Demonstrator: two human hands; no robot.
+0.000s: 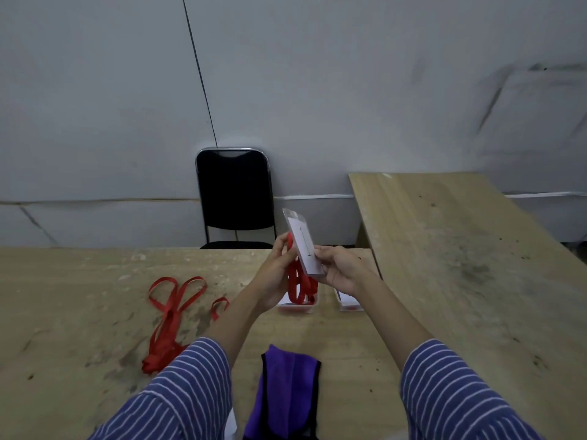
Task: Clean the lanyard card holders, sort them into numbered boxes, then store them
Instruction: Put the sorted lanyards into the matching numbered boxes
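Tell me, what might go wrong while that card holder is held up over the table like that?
The card holder is pinched only at its edges by the left hand and right hand, so it could slip. Its red strap dangles over a small box and might snag or tip it. The purple cloth hangs at the near table edge and could slide off.

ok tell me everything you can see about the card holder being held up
The card holder is a clear plastic sleeve with a white card inside marked with what looks like a 1. It is held tilted above the wooden table, its top leaning away. The right hand grips its lower right edge; the left hand holds its red lanyard, bunched behind it.
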